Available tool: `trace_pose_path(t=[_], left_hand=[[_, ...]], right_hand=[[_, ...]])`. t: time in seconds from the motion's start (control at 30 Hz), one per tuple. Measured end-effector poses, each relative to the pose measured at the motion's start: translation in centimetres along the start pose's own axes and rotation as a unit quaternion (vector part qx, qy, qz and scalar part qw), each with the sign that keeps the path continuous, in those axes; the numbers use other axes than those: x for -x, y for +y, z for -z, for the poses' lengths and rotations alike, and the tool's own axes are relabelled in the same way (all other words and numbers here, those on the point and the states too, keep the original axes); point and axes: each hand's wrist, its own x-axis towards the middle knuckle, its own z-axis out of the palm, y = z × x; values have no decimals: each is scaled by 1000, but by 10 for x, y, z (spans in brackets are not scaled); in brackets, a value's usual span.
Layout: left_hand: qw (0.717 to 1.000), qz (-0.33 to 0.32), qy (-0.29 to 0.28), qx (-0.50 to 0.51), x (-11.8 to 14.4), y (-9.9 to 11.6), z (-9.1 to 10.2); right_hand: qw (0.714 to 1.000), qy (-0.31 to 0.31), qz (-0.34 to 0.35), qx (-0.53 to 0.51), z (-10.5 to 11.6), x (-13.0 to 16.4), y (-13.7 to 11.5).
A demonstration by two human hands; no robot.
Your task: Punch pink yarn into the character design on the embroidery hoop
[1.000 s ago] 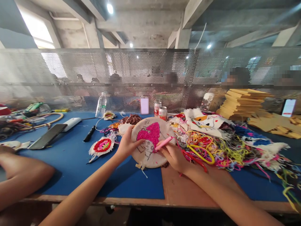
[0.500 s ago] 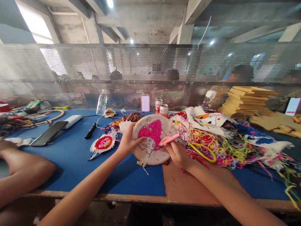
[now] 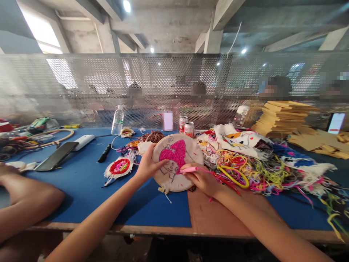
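My left hand (image 3: 149, 162) grips the left edge of a round embroidery hoop (image 3: 163, 178), its thumb lying on the cloth. The hoop is tilted up towards me. Its white cloth carries a drawn figure, with a patch of magenta stitching (image 3: 174, 153) filling the upper part. A pink punch needle (image 3: 190, 169) is pinched in my right hand (image 3: 203, 181), its tip against the cloth at the lower edge of the magenta patch. Pink yarn trails from the tool's back end to the right. The fingers of my left hand behind the hoop are hidden.
Right of the hoop lies a heap of tangled yarn (image 3: 261, 171), with yellow-handled scissors (image 3: 236, 178). Two drink cans (image 3: 188, 129) and a propped phone (image 3: 168, 120) stand behind. A round red piece (image 3: 119, 167) and a black cutter (image 3: 104, 153) lie left. Another person's arm (image 3: 29, 196) rests far left.
The punch needle has swung from slanting up to the right to lying nearly level, and its tip has shifted slightly left. My left hand keeps its hold on the hoop.
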Motion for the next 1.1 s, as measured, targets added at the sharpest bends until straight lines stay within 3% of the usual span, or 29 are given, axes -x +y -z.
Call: trace_pose_path(t=[0.2,0.47,0.83,1.1], left_hand=[[1000,-8,2,8,2,0,1],[1000,5,-2,4,0,-2,1],[1000,26,-8,9,0,0,2],[1000,4,-5,-1,0,0,2]], right_hand=[[998,-53,-23,34,-1,-1,3],[999,14,-47,5,1,-1,-6],[998,44,-34,13,4,-2,-7],[999,-4,-40,3,5,-3,-6]])
